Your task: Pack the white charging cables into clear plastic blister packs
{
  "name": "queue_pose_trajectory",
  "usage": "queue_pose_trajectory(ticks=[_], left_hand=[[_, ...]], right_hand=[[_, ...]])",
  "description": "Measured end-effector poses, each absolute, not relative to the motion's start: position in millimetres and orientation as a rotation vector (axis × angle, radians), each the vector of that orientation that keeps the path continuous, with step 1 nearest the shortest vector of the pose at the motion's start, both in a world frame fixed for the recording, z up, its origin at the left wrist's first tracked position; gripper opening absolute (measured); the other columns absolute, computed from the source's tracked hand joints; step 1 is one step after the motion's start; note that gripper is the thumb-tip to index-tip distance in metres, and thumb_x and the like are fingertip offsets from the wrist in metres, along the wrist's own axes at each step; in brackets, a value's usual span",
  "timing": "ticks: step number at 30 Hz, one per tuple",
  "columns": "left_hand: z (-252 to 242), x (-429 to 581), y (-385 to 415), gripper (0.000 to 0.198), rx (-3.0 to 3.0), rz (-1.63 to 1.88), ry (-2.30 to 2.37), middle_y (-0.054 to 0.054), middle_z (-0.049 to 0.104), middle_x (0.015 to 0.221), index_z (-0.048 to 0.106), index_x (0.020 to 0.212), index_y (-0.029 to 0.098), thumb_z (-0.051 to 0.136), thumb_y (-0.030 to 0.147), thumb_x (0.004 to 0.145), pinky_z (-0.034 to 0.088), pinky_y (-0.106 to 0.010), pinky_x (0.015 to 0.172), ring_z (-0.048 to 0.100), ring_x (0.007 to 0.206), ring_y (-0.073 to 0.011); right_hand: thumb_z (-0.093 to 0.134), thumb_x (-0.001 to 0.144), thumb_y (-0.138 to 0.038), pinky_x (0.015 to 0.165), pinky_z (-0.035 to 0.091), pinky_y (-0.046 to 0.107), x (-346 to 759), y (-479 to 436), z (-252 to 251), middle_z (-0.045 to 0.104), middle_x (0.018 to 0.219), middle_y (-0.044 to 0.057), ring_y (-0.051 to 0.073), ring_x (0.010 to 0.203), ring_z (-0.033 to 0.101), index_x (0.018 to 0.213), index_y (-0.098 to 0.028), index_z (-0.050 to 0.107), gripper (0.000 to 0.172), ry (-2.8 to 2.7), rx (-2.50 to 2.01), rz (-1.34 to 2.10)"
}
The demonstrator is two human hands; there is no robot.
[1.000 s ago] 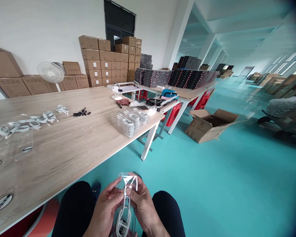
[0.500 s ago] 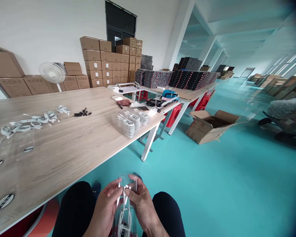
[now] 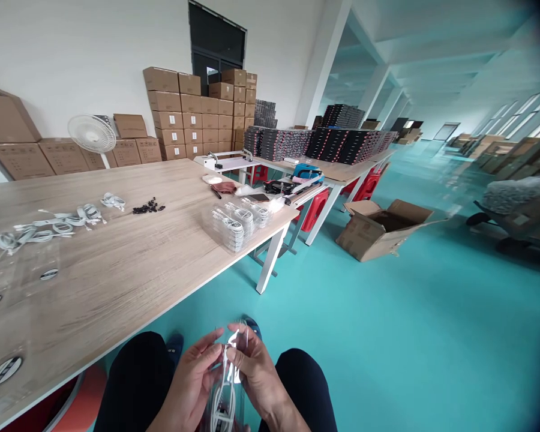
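Between my knees, my left hand (image 3: 197,373) and my right hand (image 3: 257,369) hold a clear plastic package from its two sides. A coiled white cable (image 3: 224,403) lies inside it, with its ends near my thumbs at the top. Both hands have their fingers bent round the upper edges of the plastic. On the wooden table (image 3: 130,258) are loose white cables (image 3: 63,223), a small pile of black pieces (image 3: 148,206) and stacked clear packages with white cables (image 3: 234,225) at the right corner.
An open cardboard box (image 3: 382,229) stands on the floor at the right. Stacked cartons (image 3: 193,120) and a white fan (image 3: 92,133) are behind the table. Below its near edge is a red bin (image 3: 87,399). Black boxes (image 3: 337,144) fill a farther table.
The plastic package has tilted and turned slightly in my hands, with my right fingertips now nearer its top middle. The view has shifted a little.
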State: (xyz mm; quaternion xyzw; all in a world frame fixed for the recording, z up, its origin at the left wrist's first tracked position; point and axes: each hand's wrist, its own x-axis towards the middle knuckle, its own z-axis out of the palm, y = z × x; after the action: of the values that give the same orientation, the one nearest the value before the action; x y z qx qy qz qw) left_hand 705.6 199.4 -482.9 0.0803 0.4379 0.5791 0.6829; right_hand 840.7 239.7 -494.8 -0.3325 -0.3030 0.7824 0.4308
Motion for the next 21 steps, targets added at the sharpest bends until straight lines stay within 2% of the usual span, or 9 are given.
queue_pose_trajectory(ticks=[5, 11, 16, 21], left_hand=[[-478.8, 706.6, 198.6, 0.038, 0.217, 1.321, 1.02, -0.009, 0.078, 0.101, 0.079, 0.104, 0.019, 0.089, 0.031, 0.069, 0.057, -0.029, 0.078, 0.073, 0.092, -0.0222], [-477.0, 707.8, 195.3, 0.041, 0.228, 1.36, 1.116, -0.004, 0.08, 0.087, 0.08, 0.101, 0.022, 0.092, 0.031, 0.063, 0.055, -0.03, 0.088, 0.074, 0.095, -0.0236], [-485.6, 707.9, 191.9, 0.049, 0.314, 1.43, 1.291, -0.002, 0.08, 0.081, 0.08, 0.108, 0.022, 0.092, 0.029, 0.061, 0.056, -0.028, 0.079, 0.074, 0.088, -0.0234], [-486.9, 705.0, 190.9, 0.043, 0.226, 1.401, 1.183, -0.004, 0.08, 0.084, 0.08, 0.103, 0.021, 0.093, 0.027, 0.062, 0.057, -0.03, 0.081, 0.075, 0.09, -0.0246]], right_hand=[[0.094, 0.064, -0.036, 0.055, 0.035, 0.025, 839.7, 240.1, -500.6, 0.063, 0.072, -0.005, 0.01, 0.059, 0.053, 0.107, -0.022, 0.067, 0.052, -0.742, -0.871, 1.913], [0.09, 0.068, -0.039, 0.054, 0.033, 0.025, 833.6, 237.0, -494.3, 0.059, 0.073, -0.006, 0.009, 0.059, 0.052, 0.107, -0.023, 0.065, 0.05, -0.84, -0.938, 1.811], [0.087, 0.071, -0.037, 0.065, 0.046, 0.029, 825.1, 235.0, -491.8, 0.063, 0.08, -0.004, 0.015, 0.072, 0.059, 0.106, -0.025, 0.064, 0.043, -0.906, -0.978, 1.716], [0.092, 0.063, -0.04, 0.053, 0.034, 0.025, 828.6, 241.2, -495.8, 0.064, 0.068, -0.004, 0.011, 0.055, 0.05, 0.096, -0.021, 0.067, 0.045, -0.895, -0.919, 1.883]])
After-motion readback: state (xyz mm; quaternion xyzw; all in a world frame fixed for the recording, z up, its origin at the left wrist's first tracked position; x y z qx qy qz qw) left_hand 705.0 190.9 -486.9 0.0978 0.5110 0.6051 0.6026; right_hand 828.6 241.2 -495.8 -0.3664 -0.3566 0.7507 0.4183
